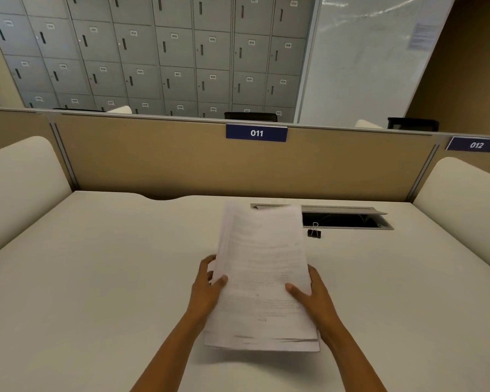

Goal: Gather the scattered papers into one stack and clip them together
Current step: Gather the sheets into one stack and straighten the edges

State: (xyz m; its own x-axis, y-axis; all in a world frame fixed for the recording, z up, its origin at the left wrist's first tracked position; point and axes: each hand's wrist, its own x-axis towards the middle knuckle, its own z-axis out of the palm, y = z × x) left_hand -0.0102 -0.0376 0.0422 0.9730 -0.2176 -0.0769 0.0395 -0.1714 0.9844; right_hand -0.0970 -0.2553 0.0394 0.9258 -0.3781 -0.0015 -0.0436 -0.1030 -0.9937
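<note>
A stack of white printed papers point(262, 275) is held at the middle of the white desk point(96, 278), its sheets slightly fanned and blurred. My left hand point(207, 287) grips the stack's left edge, thumb on top. On the right edge, my right hand point(311, 295) holds the same stack, thumb pressed on the page. A small black binder clip point(314, 231) stands on the desk beyond the stack's upper right corner, apart from both hands.
An open cable hatch point(343, 219) is set into the desk behind the clip. A tan partition point(153, 159) with the label 011 closes the far edge. White side dividers point(20, 179) flank the desk. Grey lockers stand behind.
</note>
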